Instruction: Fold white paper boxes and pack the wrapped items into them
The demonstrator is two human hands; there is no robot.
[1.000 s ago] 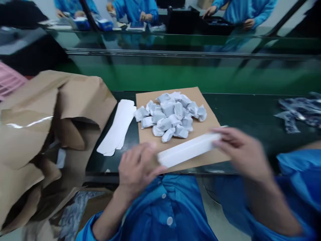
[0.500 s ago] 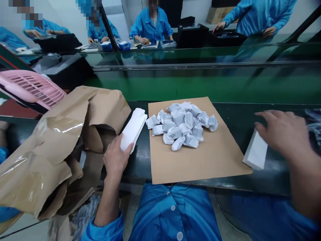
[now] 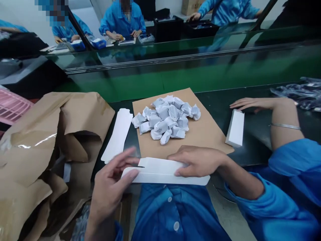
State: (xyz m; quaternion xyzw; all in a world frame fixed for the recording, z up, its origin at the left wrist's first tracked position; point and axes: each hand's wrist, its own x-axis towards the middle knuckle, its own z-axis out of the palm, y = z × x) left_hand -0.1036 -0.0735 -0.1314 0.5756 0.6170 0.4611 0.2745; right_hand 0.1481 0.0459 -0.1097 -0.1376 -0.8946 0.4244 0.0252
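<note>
**Both hands on a flat white carton blank at the bench's near edge**

The long flat white cardboard carton blank point(image 3: 160, 174) lies crosswise over the near edge of the dark bench point(image 3: 253, 134), its far side overlapping the brown cardboard sheet point(image 3: 208, 135).

The left hand point(image 3: 110, 185) has its fingers loosely spread. Thumb and forefinger close on the blank's left end.

The right hand point(image 3: 198, 160) lies palm-down across the blank's middle. Its fingers are together and lightly curled over the near edge, with the thumb at the far edge, clasping it.

A heap of small white wrapped packets point(image 3: 167, 120) sits on the sheet. To its left lies a stack of flat white blanks point(image 3: 117, 135), beside a crumpled brown paper bag point(image 3: 50, 134). To its right stands an assembled white box point(image 3: 235, 129), just beside a co-worker's flat hand point(image 3: 250, 103).
</note>
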